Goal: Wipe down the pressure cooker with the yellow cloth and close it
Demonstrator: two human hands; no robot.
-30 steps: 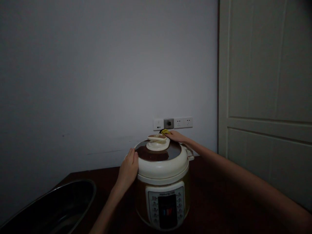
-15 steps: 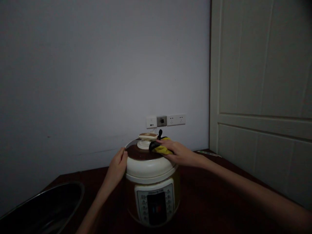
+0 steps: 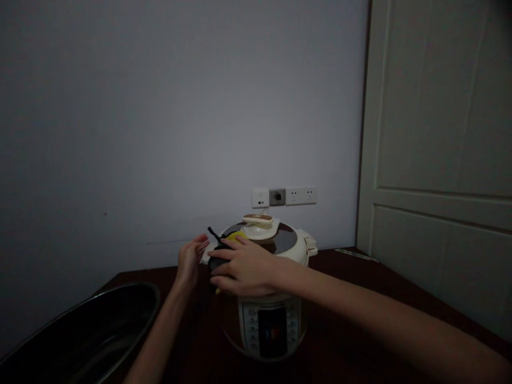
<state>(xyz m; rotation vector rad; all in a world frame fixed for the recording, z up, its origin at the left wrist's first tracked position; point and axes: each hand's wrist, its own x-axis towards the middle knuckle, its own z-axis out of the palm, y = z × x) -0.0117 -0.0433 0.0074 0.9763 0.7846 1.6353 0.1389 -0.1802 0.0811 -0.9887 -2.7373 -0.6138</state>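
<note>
A white and brown electric pressure cooker (image 3: 288,298) stands upright on a dark red table, its lid on and its knob handle (image 3: 258,220) on top. My right hand (image 3: 248,266) reaches across the front and presses a yellow and black cloth (image 3: 236,236) against the left side of the lid. Part of the cloth is hidden under the fingers. Close by the cooker's left side handle, my left hand (image 3: 190,261) is raised with its fingers apart and holds nothing. Whether its fingertips touch the handle, I cannot tell.
A large dark metal basin (image 3: 154,296) sits at the lower left. Behind the cooker, sockets and switches (image 3: 301,196) line the pale wall. A flat patterned strip (image 3: 356,255) lies near the table's back right edge, by a white panelled door (image 3: 440,133).
My right hand has moved the cloth from the lid's right side to its left. My left hand has come off the lid's edge. The view has shifted slightly left.
</note>
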